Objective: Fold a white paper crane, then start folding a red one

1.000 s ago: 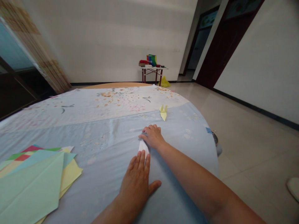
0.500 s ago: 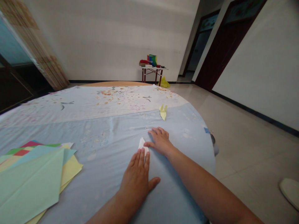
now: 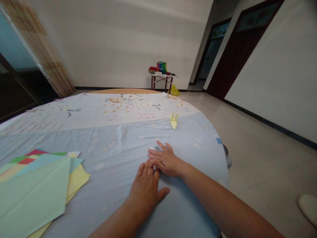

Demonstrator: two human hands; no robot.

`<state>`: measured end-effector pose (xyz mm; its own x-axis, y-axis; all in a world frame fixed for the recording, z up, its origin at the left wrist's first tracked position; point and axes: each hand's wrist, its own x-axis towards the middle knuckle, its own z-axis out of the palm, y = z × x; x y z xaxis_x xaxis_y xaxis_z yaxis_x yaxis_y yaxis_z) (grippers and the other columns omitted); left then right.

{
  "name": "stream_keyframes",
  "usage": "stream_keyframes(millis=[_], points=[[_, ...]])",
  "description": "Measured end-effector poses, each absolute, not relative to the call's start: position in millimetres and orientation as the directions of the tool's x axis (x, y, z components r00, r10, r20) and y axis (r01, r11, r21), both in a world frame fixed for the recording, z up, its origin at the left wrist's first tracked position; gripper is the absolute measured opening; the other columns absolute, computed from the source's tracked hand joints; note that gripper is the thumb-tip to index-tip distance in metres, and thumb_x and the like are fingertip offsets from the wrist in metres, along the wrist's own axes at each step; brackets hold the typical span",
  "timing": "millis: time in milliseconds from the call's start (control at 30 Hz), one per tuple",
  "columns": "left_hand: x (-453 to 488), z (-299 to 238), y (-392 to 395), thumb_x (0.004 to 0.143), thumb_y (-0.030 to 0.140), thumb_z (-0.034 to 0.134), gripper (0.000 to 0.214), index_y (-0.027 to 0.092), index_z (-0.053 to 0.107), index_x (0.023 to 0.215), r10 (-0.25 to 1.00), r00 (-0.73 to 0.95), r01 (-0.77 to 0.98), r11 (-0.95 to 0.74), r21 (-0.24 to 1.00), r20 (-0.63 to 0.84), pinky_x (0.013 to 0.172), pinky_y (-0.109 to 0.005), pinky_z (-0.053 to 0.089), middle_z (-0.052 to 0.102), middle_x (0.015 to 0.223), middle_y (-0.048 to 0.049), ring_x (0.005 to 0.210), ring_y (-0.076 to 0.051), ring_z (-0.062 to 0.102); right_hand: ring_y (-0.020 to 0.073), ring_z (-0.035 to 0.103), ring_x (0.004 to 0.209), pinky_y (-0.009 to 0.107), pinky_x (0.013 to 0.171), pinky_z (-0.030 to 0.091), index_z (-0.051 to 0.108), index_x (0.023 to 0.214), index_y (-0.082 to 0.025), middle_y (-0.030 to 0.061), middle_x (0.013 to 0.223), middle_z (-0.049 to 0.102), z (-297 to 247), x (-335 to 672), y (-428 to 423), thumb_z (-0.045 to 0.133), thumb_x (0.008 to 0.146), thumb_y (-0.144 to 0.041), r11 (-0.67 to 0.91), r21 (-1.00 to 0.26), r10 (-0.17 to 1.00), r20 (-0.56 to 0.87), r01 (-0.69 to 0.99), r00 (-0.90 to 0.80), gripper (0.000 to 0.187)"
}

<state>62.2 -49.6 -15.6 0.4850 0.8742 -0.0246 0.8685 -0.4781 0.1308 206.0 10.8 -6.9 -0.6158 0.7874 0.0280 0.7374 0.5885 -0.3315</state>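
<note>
White paper (image 3: 152, 148) could slip
Left hand (image 3: 145, 185) and right hand (image 3: 168, 162) rest flat over it, fingers extended; uneven pressure between them could skew it.

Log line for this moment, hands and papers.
left hand: on white paper | right hand: over its far end | white paper: mostly hidden | yellow origami: beyond hands | paper stack: left of hands
</note>
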Motion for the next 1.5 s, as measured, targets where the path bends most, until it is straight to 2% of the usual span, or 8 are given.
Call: stream_keyframes(millis=[400,533,700,800,967,1033,1300,1500], points=[[63,-19,-53,0.074,0.062,0.042,0.079,0.009,0.039,0.132,0.887,0.461,0.880,-0.453,0.141,-0.023,0.105,-0.047,0.022,0.030,0.141,-0.0195,0.131,-0.032,0.024,0.0237,-0.001,0.136,0.053,0.105,-0.001,0.034,0.135,-0.027,0.0008,0.146,0.024,-11,203,34,0.023,0.091,-0.046,0.522,-0.157,0.852,0.067,0.838,-0.519,0.049],[65,-23,-54,0.074,0.063,0.041,0.080,0.009,0.037,0.133,0.895,0.446,0.888,-0.439,0.136,-0.023,0.106,-0.047,0.019,0.029,0.142,-0.0187,0.132,-0.031,0.021,0.0262,-0.001,0.136,0.055,0.104,0.003,0.028,0.137,-0.029,0.0041,0.148,0.015,-15,207,34,0.027,0.090,-0.048,0.465,-0.151,0.884,0.025,0.872,-0.467,0.051],[67,-23,-55,0.074,0.060,0.044,0.079,0.009,0.035,0.134,0.901,0.433,0.895,-0.426,0.131,-0.035,0.104,-0.050,0.020,0.029,0.142,-0.0183,0.133,-0.032,0.021,0.0276,0.001,0.136,0.056,0.103,0.003,0.032,0.135,-0.031,0.0053,0.148,0.017,-22,206,37,0.030,0.089,-0.048,0.442,-0.166,0.893,-0.016,0.882,-0.450,0.049],[63,-17,-51,0.076,0.056,0.046,0.070,0.014,0.040,0.132,0.905,0.425,0.894,-0.420,0.155,-0.005,0.102,-0.051,0.023,0.034,0.141,-0.0167,0.130,-0.032,0.027,0.0263,0.007,0.135,0.052,0.104,0.007,0.037,0.133,-0.029,0.0059,0.146,0.023,-21,206,38,0.036,0.087,-0.047,0.448,-0.213,0.893,0.056,0.868,-0.447,0.049],[50,-9,-39,0.085,0.040,0.040,0.042,0.021,0.048,0.122,0.910,0.366,0.865,-0.410,0.290,0.196,0.097,-0.048,0.027,0.051,0.128,-0.0114,0.119,-0.025,0.043,0.0191,0.042,0.114,0.035,0.097,0.029,0.058,0.111,-0.020,0.0079,0.117,0.056,-17,213,35,0.045,0.086,-0.040,0.464,-0.432,0.881,0.315,0.773,-0.353,0.034],[44,-11,-34,0.085,0.035,0.042,0.040,0.021,0.046,0.122,0.909,0.309,0.852,-0.396,0.343,0.281,0.096,-0.045,0.029,0.054,0.123,-0.0101,0.115,-0.023,0.046,0.0175,0.048,0.101,0.032,0.091,0.034,0.063,0.099,-0.018,0.0069,0.100,0.062,-15,217,34,0.048,0.085,-0.037,0.487,-0.486,0.869,0.354,0.726,-0.347,0.027],[30,-15,-16,0.082,0.032,0.045,0.028,0.021,0.055,0.106,0.952,0.173,0.860,-0.271,0.433,0.253,0.085,-0.040,0.034,0.063,0.096,-0.0049,0.094,-0.022,0.055,0.0130,0.049,0.071,0.026,0.070,0.033,0.062,0.067,-0.016,0.0022,0.068,0.060,-13,212,30,0.054,0.080,-0.037,0.470,-0.487,0.883,0.245,0.737,-0.401,0.026],[28,-15,-13,0.079,0.035,0.047,0.028,0.020,0.057,0.101,0.976,0.141,0.867,-0.202,0.456,0.164,0.081,-0.038,0.033,0.064,0.082,-0.0023,0.083,-0.022,0.057,0.0142,0.048,0.072,0.028,0.067,0.026,0.062,0.065,-0.018,0.0016,0.068,0.061,-13,200,27,0.057,0.077,-0.040,0.456,-0.434,0.888,0.160,0.777,-0.432,0.026]])
